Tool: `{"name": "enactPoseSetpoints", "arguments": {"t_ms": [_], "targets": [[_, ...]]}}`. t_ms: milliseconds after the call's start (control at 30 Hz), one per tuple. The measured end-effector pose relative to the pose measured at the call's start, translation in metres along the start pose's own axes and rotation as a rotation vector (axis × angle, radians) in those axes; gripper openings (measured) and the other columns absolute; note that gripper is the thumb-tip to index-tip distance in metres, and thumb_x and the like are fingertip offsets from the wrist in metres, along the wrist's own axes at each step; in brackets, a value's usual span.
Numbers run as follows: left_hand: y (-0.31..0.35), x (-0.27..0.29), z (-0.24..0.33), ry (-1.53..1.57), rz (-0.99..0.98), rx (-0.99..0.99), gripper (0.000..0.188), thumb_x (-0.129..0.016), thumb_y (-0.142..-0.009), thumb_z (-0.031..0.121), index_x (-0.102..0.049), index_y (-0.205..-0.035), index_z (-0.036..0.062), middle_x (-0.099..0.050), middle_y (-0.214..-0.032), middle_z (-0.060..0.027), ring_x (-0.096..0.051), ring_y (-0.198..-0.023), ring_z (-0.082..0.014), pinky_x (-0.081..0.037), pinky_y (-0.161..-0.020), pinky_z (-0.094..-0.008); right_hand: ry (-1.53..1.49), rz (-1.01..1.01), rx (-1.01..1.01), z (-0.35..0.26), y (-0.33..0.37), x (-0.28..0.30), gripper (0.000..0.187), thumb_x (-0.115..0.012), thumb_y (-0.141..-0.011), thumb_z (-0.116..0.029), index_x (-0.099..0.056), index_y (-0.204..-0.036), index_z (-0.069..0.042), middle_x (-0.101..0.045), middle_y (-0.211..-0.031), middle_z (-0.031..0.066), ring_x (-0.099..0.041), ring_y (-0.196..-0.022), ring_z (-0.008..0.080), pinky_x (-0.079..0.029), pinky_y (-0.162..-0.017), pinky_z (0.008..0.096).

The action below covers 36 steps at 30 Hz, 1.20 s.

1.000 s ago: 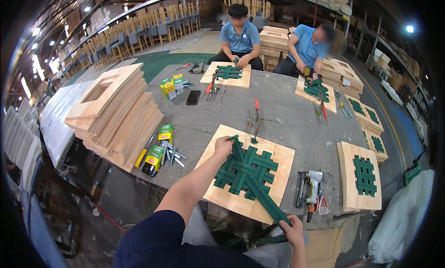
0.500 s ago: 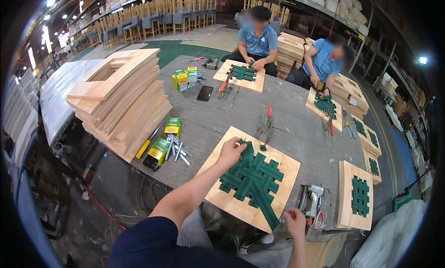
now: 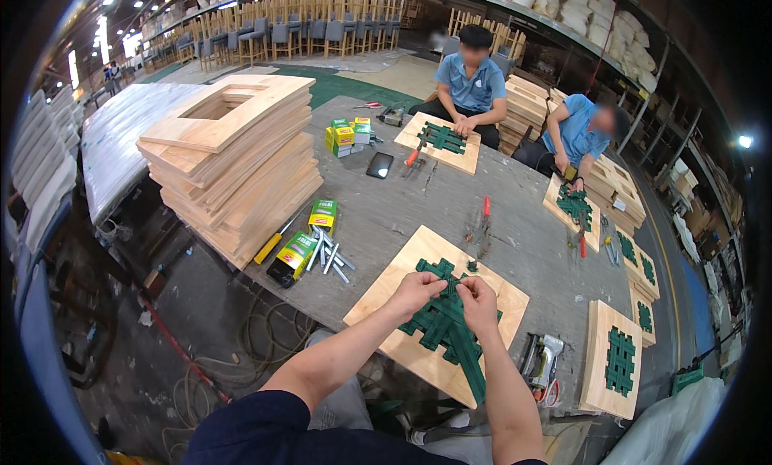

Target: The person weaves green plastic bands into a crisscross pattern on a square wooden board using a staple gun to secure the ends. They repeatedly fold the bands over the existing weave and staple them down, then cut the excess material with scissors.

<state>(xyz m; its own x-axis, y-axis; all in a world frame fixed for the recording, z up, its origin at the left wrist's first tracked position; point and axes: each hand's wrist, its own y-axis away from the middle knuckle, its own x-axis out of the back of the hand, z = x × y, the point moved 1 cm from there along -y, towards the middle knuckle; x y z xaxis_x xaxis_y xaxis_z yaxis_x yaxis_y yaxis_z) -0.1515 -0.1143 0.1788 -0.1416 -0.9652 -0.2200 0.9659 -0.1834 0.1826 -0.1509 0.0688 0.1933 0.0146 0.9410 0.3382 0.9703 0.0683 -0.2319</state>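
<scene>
Before me lies a square wooden panel (image 3: 406,260) with dark green webbing (image 3: 438,328) woven over its middle. One long strap (image 3: 469,367) runs from the weave past the panel's near edge. My left hand (image 3: 420,292) and my right hand (image 3: 480,302) meet over the far part of the weave, fingertips pinched on a green webbing strap. The fingers hide the piece between them. On the right of the panel lies a staple gun (image 3: 549,357), touched by neither hand.
A tall stack of wooden frames (image 3: 249,172) stands at left, near a yellow-handled screwdriver (image 3: 273,241), green-yellow boxes (image 3: 294,254) and loose staple strips (image 3: 331,260). Red-handled pliers (image 3: 485,216) lie beyond my panel. Two people (image 3: 473,87) work across the table (image 3: 362,200). Finished panels (image 3: 615,360) are stacked at right.
My right hand has come up from the panel's near right corner to join my left at the weave. My left hand has shifted slightly nearer. The view has turned a little left.
</scene>
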Motion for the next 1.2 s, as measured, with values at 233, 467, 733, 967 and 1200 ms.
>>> {"name": "enactPoseSetpoints", "arguments": {"t_ms": [233,467,733,967,1200], "targets": [[0.003,-0.001,-0.004,0.016,0.023,0.139,0.024,-0.070,-0.100,0.032,-0.071,-0.100,0.0076,-0.065,-0.089,0.0023,-0.060,-0.085,-0.0084,-0.048,-0.074,-0.0278,0.202,-0.008,0.273,-0.019,0.014,0.003,0.012,-0.072,-0.091,-0.004,-0.069,-0.103,-0.004,-0.072,-0.093,0.0108,-0.070,-0.086,0.0236,-0.055,-0.079,0.0340],[0.003,0.005,-0.007,0.030,0.047,0.103,0.024,-0.069,-0.100,0.028,-0.070,-0.107,0.0051,-0.067,-0.094,-0.0018,-0.061,-0.086,-0.0117,-0.050,-0.076,-0.0302,0.357,-0.068,0.392,-0.026,0.009,0.005,0.011,-0.071,-0.090,-0.005,-0.070,-0.100,-0.004,-0.071,-0.094,0.0136,-0.070,-0.087,0.0323,-0.055,-0.077,0.0396],[0.024,-0.007,-0.010,-0.754,0.300,-0.805,0.020,-0.078,-0.085,0.012,-0.072,-0.103,0.0051,-0.068,-0.111,-0.0125,-0.065,-0.097,-0.0321,-0.052,-0.084,-0.0444,0.378,-0.072,0.346,-0.019,0.003,0.008,0.009,-0.070,-0.090,-0.004,-0.069,-0.099,-0.003,-0.069,-0.099,0.0135,-0.068,-0.086,0.0322,-0.054,-0.075,0.0396],[0.002,-0.007,-0.035,-0.439,0.253,-0.535,0.015,-0.069,-0.094,0.013,-0.072,-0.104,0.0030,-0.072,-0.099,-0.0099,-0.068,-0.094,-0.0299,-0.053,-0.081,-0.0402,0.294,-0.142,0.254,-0.005,-0.019,0.006,0.009,-0.070,-0.091,-0.007,-0.070,-0.100,-0.003,-0.069,-0.096,0.0134,-0.069,-0.085,0.0299,-0.054,-0.076,0.0378],[-0.040,0.001,-0.051,0.077,0.104,0.144,0.025,-0.059,-0.101,0.016,-0.069,-0.118,0.0006,-0.073,-0.103,-0.0136,-0.070,-0.088,-0.0327,-0.055,-0.083,-0.0427,0.463,-0.352,-0.149,0.046,-0.090,-0.010,0.015,-0.072,-0.091,-0.015,-0.074,-0.101,-0.003,-0.076,-0.094,0.0143,-0.072,-0.088,0.0271,-0.055,-0.081,0.0385]]}}
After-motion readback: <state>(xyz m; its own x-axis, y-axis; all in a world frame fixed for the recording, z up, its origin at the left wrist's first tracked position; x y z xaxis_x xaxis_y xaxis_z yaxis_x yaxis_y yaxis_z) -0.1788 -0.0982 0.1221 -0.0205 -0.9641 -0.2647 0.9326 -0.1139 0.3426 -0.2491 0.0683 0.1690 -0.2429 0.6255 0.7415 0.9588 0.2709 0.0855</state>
